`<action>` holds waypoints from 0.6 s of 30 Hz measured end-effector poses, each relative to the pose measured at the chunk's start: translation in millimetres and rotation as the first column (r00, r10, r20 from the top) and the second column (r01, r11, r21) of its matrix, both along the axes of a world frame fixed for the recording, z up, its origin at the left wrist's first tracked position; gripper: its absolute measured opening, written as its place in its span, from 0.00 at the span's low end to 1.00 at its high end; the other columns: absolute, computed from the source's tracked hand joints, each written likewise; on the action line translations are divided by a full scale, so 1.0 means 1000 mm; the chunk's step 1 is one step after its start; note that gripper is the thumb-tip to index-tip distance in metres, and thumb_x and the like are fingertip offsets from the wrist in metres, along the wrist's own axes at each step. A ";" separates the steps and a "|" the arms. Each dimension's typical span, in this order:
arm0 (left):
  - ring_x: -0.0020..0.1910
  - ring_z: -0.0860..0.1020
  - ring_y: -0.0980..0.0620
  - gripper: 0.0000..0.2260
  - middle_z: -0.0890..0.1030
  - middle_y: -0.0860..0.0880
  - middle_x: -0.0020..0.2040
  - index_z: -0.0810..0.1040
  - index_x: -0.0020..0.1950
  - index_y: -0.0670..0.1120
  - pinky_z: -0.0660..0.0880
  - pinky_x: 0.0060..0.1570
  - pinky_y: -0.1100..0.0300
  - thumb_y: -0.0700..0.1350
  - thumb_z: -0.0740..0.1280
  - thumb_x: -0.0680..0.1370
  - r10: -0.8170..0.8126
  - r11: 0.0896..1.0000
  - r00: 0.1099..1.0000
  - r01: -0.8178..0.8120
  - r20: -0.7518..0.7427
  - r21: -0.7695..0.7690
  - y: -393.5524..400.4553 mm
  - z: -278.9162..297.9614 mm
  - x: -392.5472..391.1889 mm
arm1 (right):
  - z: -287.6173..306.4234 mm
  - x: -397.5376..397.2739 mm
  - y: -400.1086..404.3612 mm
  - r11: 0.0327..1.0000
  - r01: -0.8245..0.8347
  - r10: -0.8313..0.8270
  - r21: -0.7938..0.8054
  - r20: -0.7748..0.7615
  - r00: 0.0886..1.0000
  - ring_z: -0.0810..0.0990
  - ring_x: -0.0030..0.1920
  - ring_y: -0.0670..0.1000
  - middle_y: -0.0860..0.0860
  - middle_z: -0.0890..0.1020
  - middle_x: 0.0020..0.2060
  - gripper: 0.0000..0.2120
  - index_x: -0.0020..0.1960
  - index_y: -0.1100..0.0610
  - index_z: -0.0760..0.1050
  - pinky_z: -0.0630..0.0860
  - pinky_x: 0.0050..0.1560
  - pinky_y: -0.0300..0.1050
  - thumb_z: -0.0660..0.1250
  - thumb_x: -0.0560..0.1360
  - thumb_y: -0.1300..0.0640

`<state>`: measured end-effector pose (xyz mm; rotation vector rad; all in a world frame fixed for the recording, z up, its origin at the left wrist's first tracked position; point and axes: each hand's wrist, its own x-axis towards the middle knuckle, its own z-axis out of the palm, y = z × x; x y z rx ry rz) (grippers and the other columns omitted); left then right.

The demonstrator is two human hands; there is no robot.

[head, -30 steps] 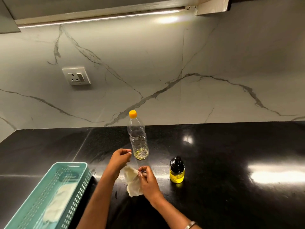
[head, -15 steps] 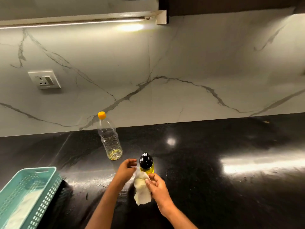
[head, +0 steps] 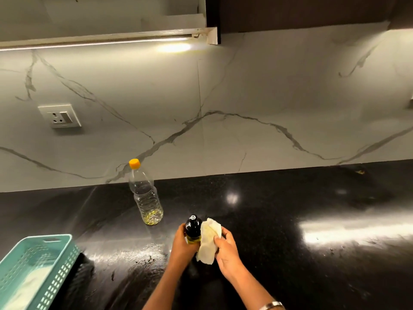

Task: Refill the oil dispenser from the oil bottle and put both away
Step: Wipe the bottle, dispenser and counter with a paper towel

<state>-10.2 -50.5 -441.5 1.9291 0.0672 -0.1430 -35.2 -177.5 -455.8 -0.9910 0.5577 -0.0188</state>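
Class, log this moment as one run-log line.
left hand: grips dispenser | right hand: presses tissue to dispenser | bottle: capped, upright, nearly empty | put-away: not done

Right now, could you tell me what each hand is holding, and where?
Left hand grips the oil dispenser round its body; right hand pinches a crumpled tissue.

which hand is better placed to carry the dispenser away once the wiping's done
Left, probably. The left hand already grips the oil dispenser around its body, while the right hand is occupied pinching the tissue against its side.
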 end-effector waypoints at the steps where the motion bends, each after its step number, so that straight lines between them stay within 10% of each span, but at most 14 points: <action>1: 0.48 0.79 0.59 0.23 0.80 0.53 0.49 0.73 0.56 0.50 0.73 0.40 0.69 0.40 0.78 0.67 0.000 1.000 1.000 0.000 0.005 -0.004 0.000 -0.002 0.000 | -0.002 0.006 0.003 0.999 -0.006 0.006 -0.040 -0.011 1.000 0.80 0.56 0.58 0.59 0.80 0.55 0.15 0.62 0.58 0.69 0.78 0.55 0.52 0.58 0.78 0.70; 10: 0.43 0.81 0.60 0.23 0.83 0.52 0.45 0.76 0.57 0.50 0.74 0.37 0.72 0.39 0.78 0.65 0.042 0.999 0.996 -0.045 0.081 0.030 -0.004 -0.017 0.009 | -0.010 0.027 0.020 0.775 -0.011 -0.023 -0.632 -0.046 0.999 0.76 0.50 0.50 0.52 0.70 0.54 0.07 0.49 0.54 0.75 0.72 0.56 0.40 0.67 0.75 0.65; 18: 0.41 0.80 0.68 0.21 0.84 0.59 0.41 0.77 0.49 0.58 0.74 0.38 0.73 0.45 0.80 0.61 0.041 0.999 0.990 -0.045 0.137 0.029 -0.002 -0.021 0.016 | -0.009 0.013 0.037 0.884 -0.020 0.063 -0.467 0.077 0.995 0.77 0.62 0.47 0.48 0.80 0.59 0.14 0.64 0.55 0.77 0.71 0.68 0.47 0.58 0.82 0.59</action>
